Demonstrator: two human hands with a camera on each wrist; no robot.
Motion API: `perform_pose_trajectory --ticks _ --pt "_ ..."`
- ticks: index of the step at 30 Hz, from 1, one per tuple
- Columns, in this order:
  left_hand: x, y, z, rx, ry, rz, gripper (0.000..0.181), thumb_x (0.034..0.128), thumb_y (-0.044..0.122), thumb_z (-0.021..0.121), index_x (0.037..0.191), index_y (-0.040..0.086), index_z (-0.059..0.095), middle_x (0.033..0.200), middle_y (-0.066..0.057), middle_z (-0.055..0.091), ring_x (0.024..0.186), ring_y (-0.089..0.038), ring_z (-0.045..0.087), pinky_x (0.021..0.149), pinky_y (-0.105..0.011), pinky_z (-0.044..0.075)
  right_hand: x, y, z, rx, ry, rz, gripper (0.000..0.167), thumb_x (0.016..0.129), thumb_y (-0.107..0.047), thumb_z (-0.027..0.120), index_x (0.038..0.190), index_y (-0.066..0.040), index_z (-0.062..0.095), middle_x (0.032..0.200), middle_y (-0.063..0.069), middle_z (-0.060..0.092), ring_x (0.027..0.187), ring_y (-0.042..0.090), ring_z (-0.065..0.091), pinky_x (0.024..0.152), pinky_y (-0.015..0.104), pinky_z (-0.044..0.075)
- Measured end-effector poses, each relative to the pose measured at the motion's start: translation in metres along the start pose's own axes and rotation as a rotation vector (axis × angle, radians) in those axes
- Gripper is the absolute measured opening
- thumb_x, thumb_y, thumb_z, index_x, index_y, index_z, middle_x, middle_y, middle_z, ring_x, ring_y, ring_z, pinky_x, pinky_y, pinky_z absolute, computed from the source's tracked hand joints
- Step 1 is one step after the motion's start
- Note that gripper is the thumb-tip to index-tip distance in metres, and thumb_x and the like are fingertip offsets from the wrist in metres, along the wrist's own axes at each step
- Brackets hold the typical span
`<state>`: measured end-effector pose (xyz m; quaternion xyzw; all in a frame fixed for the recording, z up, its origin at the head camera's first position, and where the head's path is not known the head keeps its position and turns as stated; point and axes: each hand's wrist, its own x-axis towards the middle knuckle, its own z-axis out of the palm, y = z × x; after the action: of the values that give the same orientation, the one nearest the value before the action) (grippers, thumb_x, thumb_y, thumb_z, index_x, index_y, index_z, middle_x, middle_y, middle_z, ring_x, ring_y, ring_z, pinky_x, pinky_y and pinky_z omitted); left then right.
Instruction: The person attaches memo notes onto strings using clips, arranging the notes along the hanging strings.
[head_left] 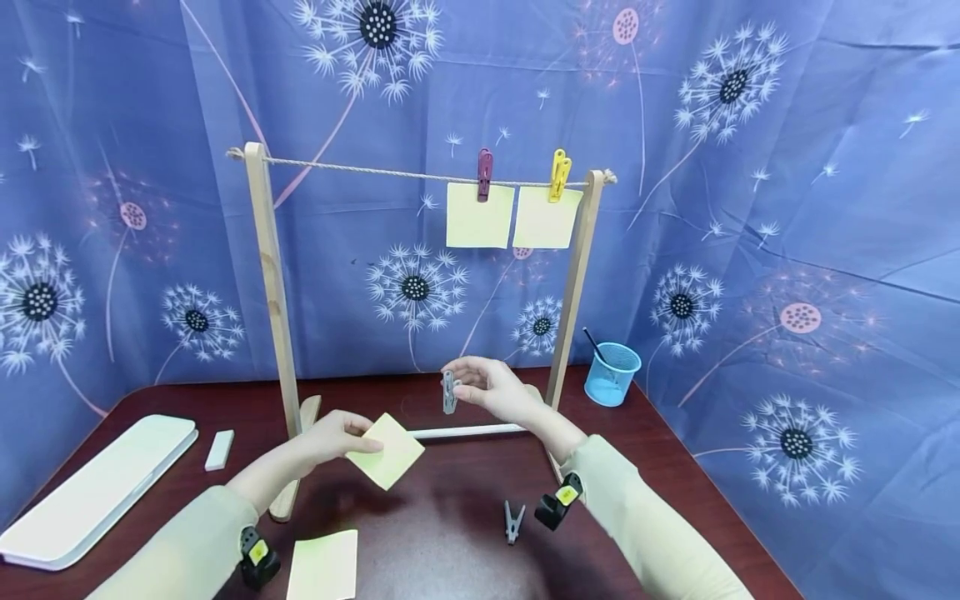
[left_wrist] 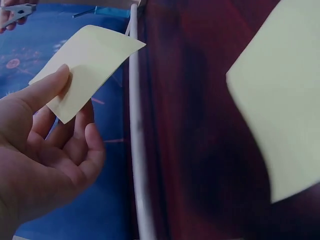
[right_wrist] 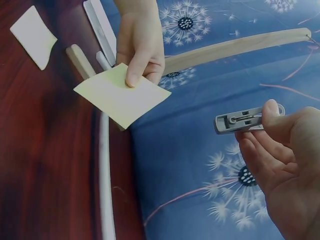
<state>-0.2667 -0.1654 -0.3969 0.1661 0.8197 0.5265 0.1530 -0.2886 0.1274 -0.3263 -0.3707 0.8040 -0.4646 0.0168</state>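
Yellow note (head_left: 393, 452) pinched in left hand (head_left: 334, 437), gray clothespin (head_left: 449, 393) gripped by right hand (head_left: 497, 390)

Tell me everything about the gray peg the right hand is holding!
The gray peg is long and narrow and looks plastic, with a thin, metal-looking spring on it. The right hand pinches it near one end, up off the table. In the head view it stands roughly upright. No paper is clipped in it.

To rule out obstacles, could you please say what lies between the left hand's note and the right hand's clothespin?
Nothing; the right wrist view shows only blue cloth behind, from note to clothespin.
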Motion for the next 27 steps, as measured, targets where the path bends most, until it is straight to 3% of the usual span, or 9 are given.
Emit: perform_pose_trajectory --ticks 8,14,17,21,27 --pt "0.008 0.036 -0.025 0.120 0.105 0.013 0.029 0.0852 0.020 0.074 0.102 -0.003 0.071 0.079 0.001 0.074 0.074 -0.008 0.065 0.077 -0.026 0.048 0.025 -0.029 -0.016 -0.058 0.000 -0.010 0.035 0.095 -0.008 0.061 0.128 0.004 0.058 0.117 0.021 0.067 0.109 0.030 0.065 0.095 0.033 0.052" --pt "0.017 0.062 -0.040 0.128 0.213 0.045 0.041 0.0878 0.025 0.073 0.116 -0.004 0.067 0.100 -0.008 0.075 0.099 -0.016 0.063 0.094 -0.038 0.046 0.044 -0.055 -0.029 -0.119 0.031 -0.042 0.036 0.095 -0.008 0.062 0.130 0.002 0.057 0.120 0.020 0.065 0.109 0.029 0.064 0.094 0.034 0.052" --pt "0.019 0.076 -0.046 0.145 0.277 0.065 0.044 0.0895 0.028 0.071 0.120 -0.003 0.066 0.110 -0.012 0.072 0.107 -0.021 0.059 0.095 -0.039 0.045 0.054 -0.067 -0.035 -0.130 0.061 -0.077 0.036 0.094 -0.006 0.063 0.129 0.003 0.057 0.120 0.022 0.064 0.108 0.030 0.064 0.095 0.035 0.052" --pt "0.021 0.095 -0.054 0.084 0.354 0.087 0.046 0.0906 0.031 0.070 0.122 -0.003 0.065 0.112 -0.006 0.071 0.113 -0.024 0.056 0.096 -0.039 0.044 0.064 -0.082 -0.042 -0.143 0.112 -0.130 0.037 0.092 -0.003 0.064 0.127 0.004 0.057 0.120 0.022 0.063 0.108 0.030 0.064 0.095 0.032 0.052" --pt "0.022 0.124 -0.064 -0.046 0.459 0.128 0.051 0.0913 0.029 0.069 0.127 -0.005 0.060 0.100 0.009 0.070 0.122 -0.026 0.052 0.109 -0.047 0.036 0.078 -0.106 -0.053 -0.170 0.197 -0.224 0.038 0.090 0.000 0.065 0.126 0.006 0.056 0.119 0.023 0.063 0.108 0.031 0.063 0.096 0.027 0.051"
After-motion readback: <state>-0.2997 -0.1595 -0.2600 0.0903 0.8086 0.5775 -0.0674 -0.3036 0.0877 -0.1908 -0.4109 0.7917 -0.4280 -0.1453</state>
